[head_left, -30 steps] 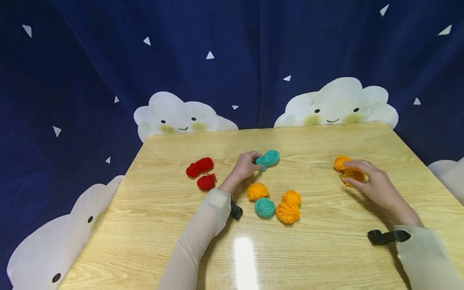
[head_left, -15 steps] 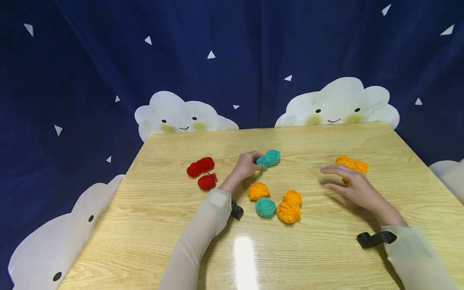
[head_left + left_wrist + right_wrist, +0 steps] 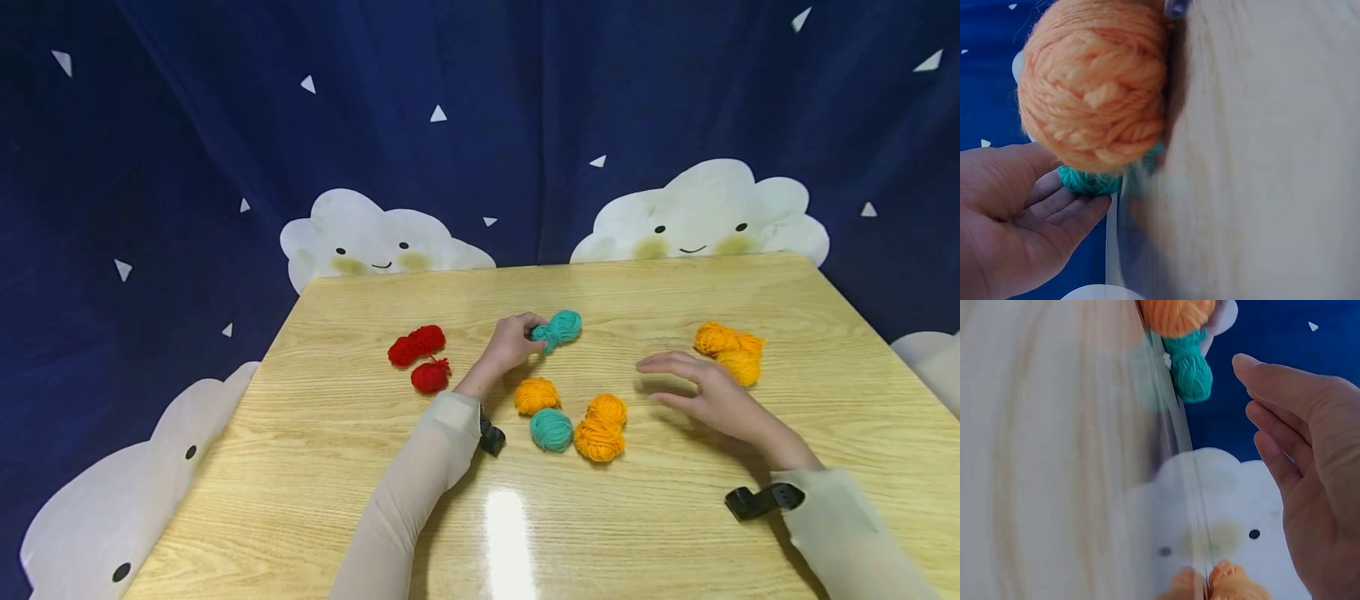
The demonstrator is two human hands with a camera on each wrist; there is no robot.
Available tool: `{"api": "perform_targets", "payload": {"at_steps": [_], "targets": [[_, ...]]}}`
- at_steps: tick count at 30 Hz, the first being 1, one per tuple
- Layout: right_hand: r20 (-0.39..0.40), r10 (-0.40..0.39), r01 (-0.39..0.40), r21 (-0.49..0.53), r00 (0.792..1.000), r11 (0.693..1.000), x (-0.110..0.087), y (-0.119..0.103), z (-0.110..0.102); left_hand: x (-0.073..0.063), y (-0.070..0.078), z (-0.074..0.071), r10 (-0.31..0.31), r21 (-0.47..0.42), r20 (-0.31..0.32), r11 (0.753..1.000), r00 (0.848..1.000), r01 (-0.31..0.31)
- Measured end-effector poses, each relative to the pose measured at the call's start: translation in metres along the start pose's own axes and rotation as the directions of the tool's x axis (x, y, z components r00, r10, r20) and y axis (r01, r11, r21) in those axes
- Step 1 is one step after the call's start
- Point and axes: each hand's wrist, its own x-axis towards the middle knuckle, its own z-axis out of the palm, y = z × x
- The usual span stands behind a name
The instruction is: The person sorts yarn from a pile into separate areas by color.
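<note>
At the back middle of the table lie two teal yarn balls touching each other. My left hand (image 3: 516,342) holds the nearer-left teal yarn ball (image 3: 543,336) between thumb and fingers; the other teal ball (image 3: 567,324) sits just beyond. In the left wrist view, an orange yarn ball (image 3: 1094,87) hides the thumb and part of the teal ball (image 3: 1088,181). My right hand (image 3: 708,396) hovers over the right half of the table with fingers apart and nothing in them. Behind it is a cluster of orange yarn balls (image 3: 738,365).
Red yarn balls (image 3: 430,377) lie left of the left forearm. Right of that forearm, an orange ball (image 3: 536,396), a teal ball (image 3: 551,430) and an orange pair (image 3: 600,438) sit close together. A blue curtain (image 3: 525,125) with clouds hangs behind the table (image 3: 300,467).
My right hand has let go of an orange yarn ball at the right cluster and moved left, away from it. The left hand has stayed at the teal yarn balls.
</note>
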Motion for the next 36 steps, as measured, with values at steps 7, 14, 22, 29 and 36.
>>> {"api": "perform_targets", "payload": {"at_steps": [7, 14, 22, 29, 36], "targets": [[0.102, 0.010, -0.013, 0.034, 0.995, 0.999, 0.003, -0.010, 0.007, -0.001, -0.001, 0.000, 0.003, 0.002, 0.000, 1.000, 1.000, -0.003], [0.164, -0.060, 0.038, 0.132, 0.985, 0.991, 0.007, -0.015, 0.012, 0.000, -0.001, 0.000, -0.008, -0.002, 0.003, 1.000, 1.000, 0.008], [0.241, -0.080, 0.035, 0.187, 0.967, 0.982, 0.011, -0.019, 0.017, 0.000, -0.003, 0.000, 0.009, 0.011, -0.001, 1.000, 1.000, -0.009], [0.318, -0.067, 0.011, 0.174, 0.946, 0.985, 0.014, -0.019, 0.021, 0.001, -0.005, 0.001, 0.008, 0.018, -0.003, 1.000, 1.000, -0.008], [0.345, -0.049, -0.004, 0.151, 0.937, 0.988, 0.014, -0.016, 0.025, 0.000, -0.007, 0.001, 0.014, 0.013, -0.011, 1.000, 1.000, -0.013]]}}
